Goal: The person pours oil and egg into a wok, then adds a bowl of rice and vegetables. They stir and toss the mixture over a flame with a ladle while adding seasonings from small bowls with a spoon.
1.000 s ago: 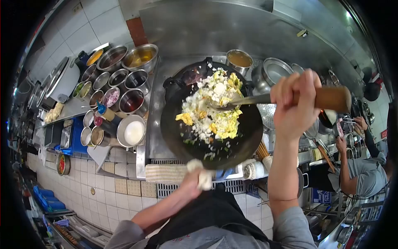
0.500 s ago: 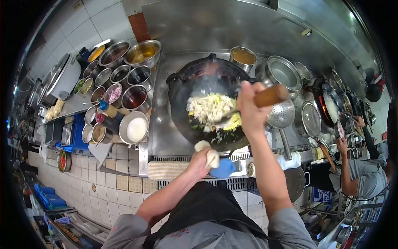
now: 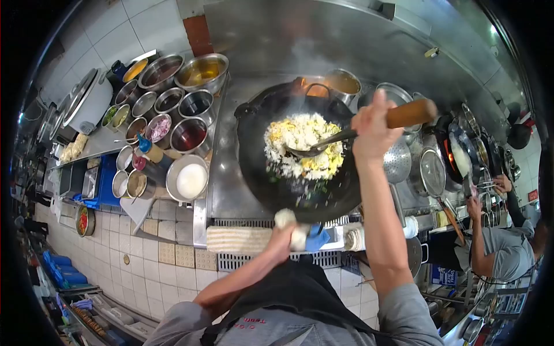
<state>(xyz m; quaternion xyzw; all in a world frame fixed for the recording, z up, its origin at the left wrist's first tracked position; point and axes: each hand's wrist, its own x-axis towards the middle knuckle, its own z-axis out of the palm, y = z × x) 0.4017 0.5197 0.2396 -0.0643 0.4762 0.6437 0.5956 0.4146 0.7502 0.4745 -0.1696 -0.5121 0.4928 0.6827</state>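
My right hand (image 3: 374,128) is wrapped around the thick wooden handle of a ladle (image 3: 336,137). The ladle's metal bowl rests in a mound of white rice with yellow egg (image 3: 311,125) and green bits. That food lies in a large black wok (image 3: 254,179). At the wok's near edge, my left hand (image 3: 279,241) is closed on a folded cream cloth (image 3: 285,218); whether a wok handle lies inside the cloth is hidden. A blue cloth (image 3: 317,237) is beside that hand.
Metal bowls of sauces (image 3: 189,135) and a bowl of white powder (image 3: 191,178) stand left. A striped towel (image 3: 238,239) lies along the front edge. Flame (image 3: 309,86) and a soup pot (image 3: 343,83) are behind the wok. Strainers (image 3: 433,172) and another person (image 3: 501,242) are at right.
The wok has shifted slightly toward me and right, with flame now showing behind it. My right hand has moved right and the ladle lies flatter across the rice, which is more spread out.
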